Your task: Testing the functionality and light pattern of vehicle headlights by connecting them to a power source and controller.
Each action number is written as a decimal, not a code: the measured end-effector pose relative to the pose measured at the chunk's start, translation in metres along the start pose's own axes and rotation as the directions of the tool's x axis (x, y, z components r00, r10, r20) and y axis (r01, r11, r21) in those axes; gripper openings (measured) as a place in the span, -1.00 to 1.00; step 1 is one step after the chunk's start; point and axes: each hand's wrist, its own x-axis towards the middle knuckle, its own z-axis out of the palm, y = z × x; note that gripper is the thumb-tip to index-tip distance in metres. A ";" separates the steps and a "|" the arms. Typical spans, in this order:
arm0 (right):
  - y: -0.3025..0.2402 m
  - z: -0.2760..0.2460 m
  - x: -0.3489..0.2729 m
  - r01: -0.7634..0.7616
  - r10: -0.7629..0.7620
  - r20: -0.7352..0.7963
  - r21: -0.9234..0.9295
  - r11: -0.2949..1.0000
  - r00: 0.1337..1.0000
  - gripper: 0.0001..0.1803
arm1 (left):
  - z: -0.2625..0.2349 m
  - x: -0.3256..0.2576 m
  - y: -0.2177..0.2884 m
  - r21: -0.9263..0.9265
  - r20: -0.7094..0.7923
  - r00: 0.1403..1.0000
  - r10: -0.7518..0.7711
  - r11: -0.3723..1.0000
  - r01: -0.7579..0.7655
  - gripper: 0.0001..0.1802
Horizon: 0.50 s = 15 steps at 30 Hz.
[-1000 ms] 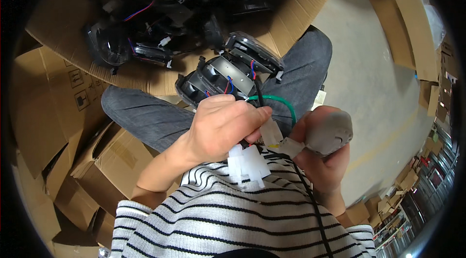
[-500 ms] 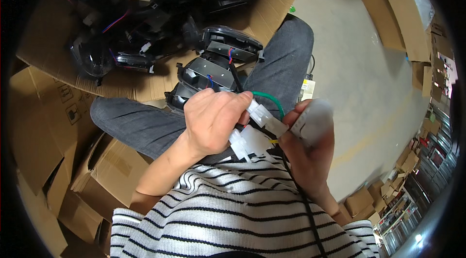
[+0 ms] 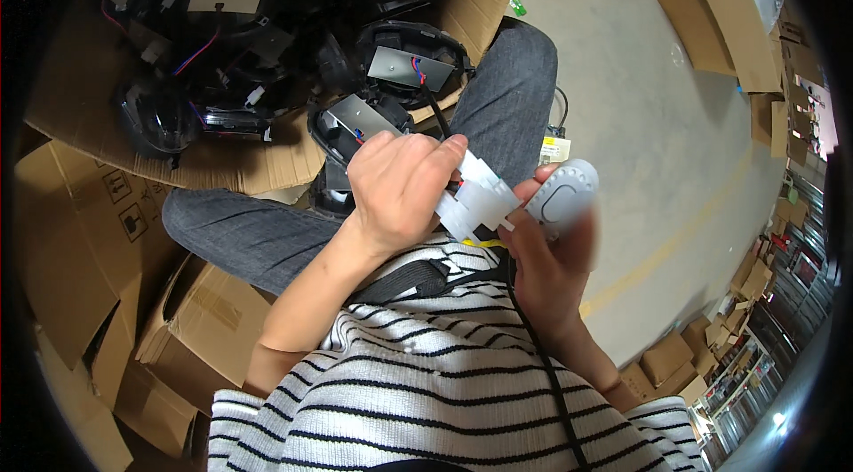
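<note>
My left hand [image 3: 400, 190] is closed round white plastic connectors [image 3: 482, 196] in front of my waist. A black cable [image 3: 437, 112] runs from under its fingers to a black lamp-like housing [image 3: 410, 68] with a metal plate and red and blue wires. My right hand [image 3: 553, 281] grips a pale grey oval device [image 3: 569, 195] with a ridged rim. Its thumb and fingers also reach the connectors' right end; whether they press on them I cannot tell. A yellow wire [image 3: 482, 244] shows below the connectors. Beside my left hand lies a second housing [image 3: 360, 116], partly hidden.
A large open cardboard box [image 3: 258, 172] in front of me holds several black housings [image 3: 158, 119] with loose wires. Folded cartons [image 3: 209, 312] lie at my left. Another open carton [image 3: 724, 14] stands far right. A cable with a yellow-white label [image 3: 554, 150] lies beyond my right knee.
The connectors have turned and now sit bunched together between my hands. The oval device has tipped, so its flat face shows. The green wire is now mostly hidden. The view has shifted slightly.
</note>
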 end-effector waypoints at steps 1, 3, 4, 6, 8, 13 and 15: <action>0.001 0.001 -0.001 0.057 -0.056 0.034 -0.044 0.997 0.998 -0.67 | 0.000 -0.002 -0.002 0.011 0.009 1.000 0.007 1.000 -0.007 -0.72; 0.001 0.002 -0.001 0.117 -0.111 0.071 -0.086 0.989 0.991 -0.67 | 0.000 -0.002 -0.003 0.023 0.017 1.000 0.014 1.000 -0.014 -0.71; 0.002 0.003 0.000 0.137 -0.127 0.099 -0.104 0.985 0.987 -0.68 | 0.000 -0.003 -0.002 0.025 0.025 1.000 -0.007 1.000 0.007 -0.72; 0.003 0.003 0.003 0.157 -0.142 0.126 -0.121 0.980 0.982 -0.68 | 0.000 -0.005 -0.002 0.027 0.032 0.999 -0.029 0.999 0.028 -0.72; 0.003 0.003 0.005 0.158 -0.145 0.077 -0.188 0.970 0.986 -0.70 | -0.002 -0.005 -0.002 -0.045 -0.022 0.998 -0.054 0.998 0.053 -0.73; 0.007 0.002 0.009 0.178 -0.171 0.048 -0.190 0.966 0.984 -0.70 | -0.002 -0.010 0.004 -0.065 -0.038 0.998 -0.046 0.997 0.043 -0.71; 0.006 0.003 0.006 0.109 -0.097 0.069 -0.207 0.972 0.993 -0.69 | -0.002 -0.008 0.007 -0.104 -0.038 0.998 -0.059 0.993 0.055 -0.69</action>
